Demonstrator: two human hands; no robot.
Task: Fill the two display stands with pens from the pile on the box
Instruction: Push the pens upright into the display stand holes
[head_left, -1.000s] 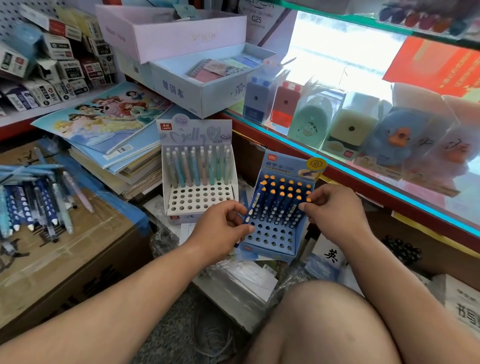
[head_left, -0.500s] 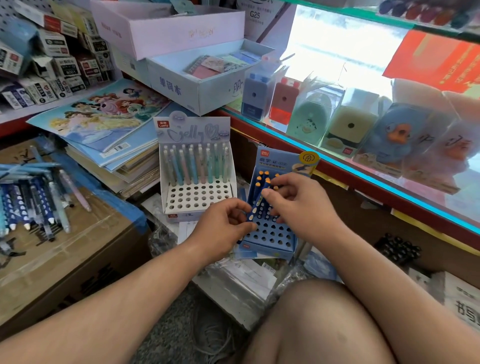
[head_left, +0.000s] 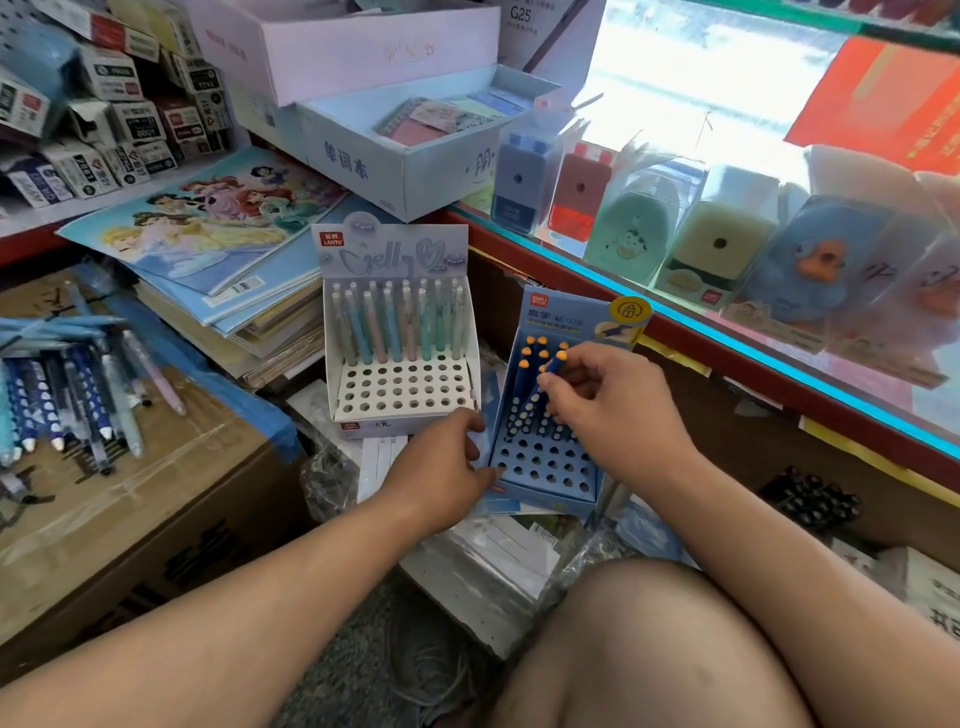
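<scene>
One blue pen (head_left: 555, 362) is now pinched by the right hand (head_left: 618, 410), moved across over the blue stand (head_left: 545, 470), whose edge is held by the left hand (head_left: 447, 467). Many pens (head_left: 78, 395) are left piled on the box (head_left: 145, 499).

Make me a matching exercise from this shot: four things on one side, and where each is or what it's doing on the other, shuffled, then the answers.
Column one
1 white display stand
2 blue display stand
3 pen pile
4 right hand

Column two
A lies on the cardboard box
B front holes empty, pastel pens behind
C pinches an orange-capped blue pen
D held at its left edge by the left hand

Pairs: 1-B, 2-D, 3-A, 4-C
</scene>
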